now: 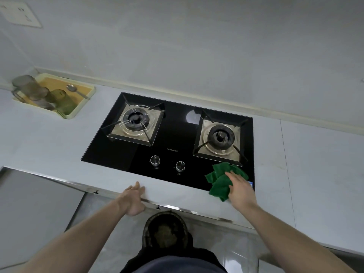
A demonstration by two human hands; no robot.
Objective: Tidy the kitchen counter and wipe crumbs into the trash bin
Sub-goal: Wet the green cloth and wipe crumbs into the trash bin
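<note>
A crumpled green cloth (218,182) lies on the front right corner of the black glass hob (173,138), partly over the pale grey counter (59,138). My right hand (239,189) presses flat on the cloth with straight fingers. My left hand (134,200) rests open on the counter's front edge, fingers pointing away from me. A dark round trash bin (165,229) stands on the floor below the counter edge, between my arms. I cannot make out any crumbs.
A cream tray (84,95) at the back left holds two grey glasses, a green glass and a metal spoon. The hob has two burners with pan supports and two knobs near its front. A grey wall runs behind, with a socket plate at top left.
</note>
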